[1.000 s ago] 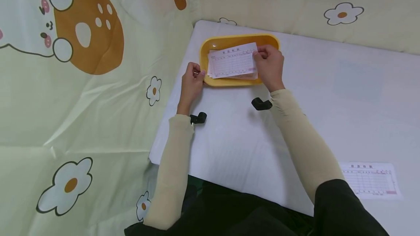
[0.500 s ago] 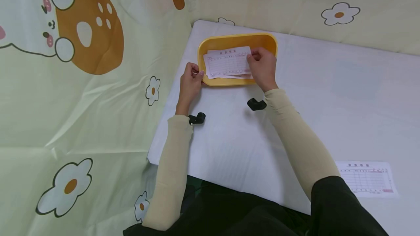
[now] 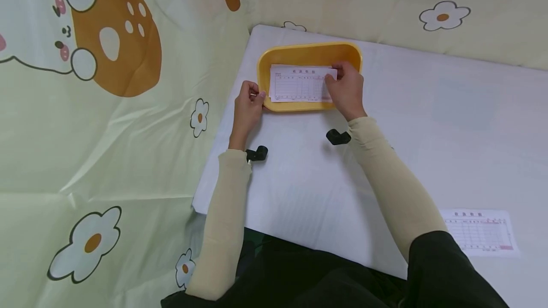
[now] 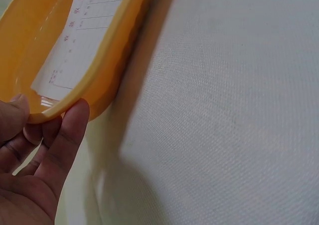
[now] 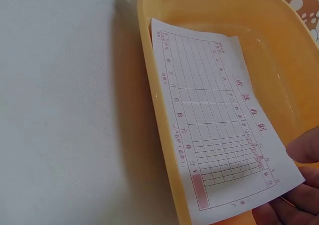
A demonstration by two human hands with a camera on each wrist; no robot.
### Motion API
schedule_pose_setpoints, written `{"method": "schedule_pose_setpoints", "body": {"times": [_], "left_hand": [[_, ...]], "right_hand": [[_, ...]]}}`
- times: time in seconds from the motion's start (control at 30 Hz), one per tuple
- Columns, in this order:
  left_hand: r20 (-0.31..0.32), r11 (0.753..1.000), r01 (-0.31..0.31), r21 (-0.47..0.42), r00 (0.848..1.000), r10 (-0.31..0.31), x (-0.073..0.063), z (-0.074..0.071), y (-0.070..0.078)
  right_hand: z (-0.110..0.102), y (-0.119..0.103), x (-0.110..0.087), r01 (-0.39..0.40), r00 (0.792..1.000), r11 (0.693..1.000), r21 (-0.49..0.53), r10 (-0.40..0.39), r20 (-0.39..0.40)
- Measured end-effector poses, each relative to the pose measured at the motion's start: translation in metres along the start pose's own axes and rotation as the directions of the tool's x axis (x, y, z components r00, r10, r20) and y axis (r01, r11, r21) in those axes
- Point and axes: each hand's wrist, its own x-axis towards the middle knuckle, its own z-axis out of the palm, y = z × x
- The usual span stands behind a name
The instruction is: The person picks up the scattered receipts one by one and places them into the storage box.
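Note:
A yellow plastic basin [image 3: 306, 56], rectangular with rounded corners, stands at the far left of the table. My left hand [image 3: 247, 114] holds its near left corner, thumb over the rim and fingers against the outside, as the left wrist view shows. Inside lies a small stack of printed receipt slips [image 3: 299, 84] with red Chinese headings and ruled grids. My right hand [image 3: 348, 91] pinches the slips at their right end, the thumb [image 5: 305, 147] above and the fingers below. How many slips are in its grip cannot be told.
Another receipt slip [image 3: 481, 234] lies on the white table [image 3: 299, 179] at the near right, partly behind the right sleeve. A patterned pale cloth [image 3: 141, 156] hangs along the left and back. Black wrist devices [image 3: 338, 137] stick out from both sleeves.
The slips, tilted up at the right a second ago, now lie squarer in the basin and more evenly stacked. My right hand shifted left, then slightly right. The left hand stayed on the rim.

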Motion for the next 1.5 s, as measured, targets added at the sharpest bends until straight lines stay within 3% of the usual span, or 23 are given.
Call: {"method": "schedule_pose_setpoints", "body": {"times": [0.43, 0.7, 1.17, 1.5], "left_hand": [[0.013, 1.000, -0.003, -0.002, 1.000, 0.003, 0.004, -0.001, -0.003], [0.032, 1.000, 0.015, -0.007, 0.999, -0.015, 0.007, -0.005, -0.001], [0.022, 1.000, 0.018, -0.023, 1.000, -0.018, 0.007, -0.025, -0.005], [-0.006, 0.999, 0.028, -0.027, 1.000, -0.028, 0.002, -0.043, -0.009]], "right_hand": [[-0.011, -0.001, -0.012, 0.110, 0.993, 0.992, 0.058, -0.107, -0.050], [-0.036, 0.010, -0.039, 0.186, 0.976, 0.976, 0.111, -0.171, -0.136], [-0.068, 0.050, -0.094, 0.061, 0.983, 0.993, 0.101, -0.042, -0.180], [-0.092, 0.080, -0.120, -0.011, 0.974, 0.997, 0.077, 0.028, -0.226]]}}
